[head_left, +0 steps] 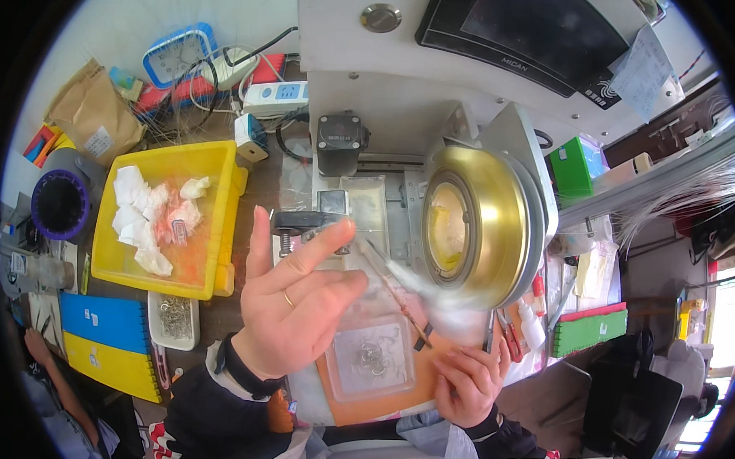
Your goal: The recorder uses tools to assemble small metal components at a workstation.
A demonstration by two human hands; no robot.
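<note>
My left hand [300,304], with a thin ring on one finger, reaches up in the middle with thumb and fingers apart. Its index finger overlaps a black clamp [299,219] with a spring; whether they touch I cannot tell. Right of the clamp stands a large gold-coloured wheel [497,226] on the machine. A slim rod-like tool [401,299] slants below it, beside a whitish blur. My right hand [469,383] is curled near red-handled pliers [511,336]; a dark slim piece rises at its fingertips. Between my hands sits a clear square tray [371,359] with small metal rings.
A yellow bin [227,200] with crumpled white tissue stands at left. Below it are a white dish [172,320] of small metal parts and blue and yellow notebooks [109,322]. A white bottle [531,324] is at right. The machine's screen [536,33] overhangs the back.
</note>
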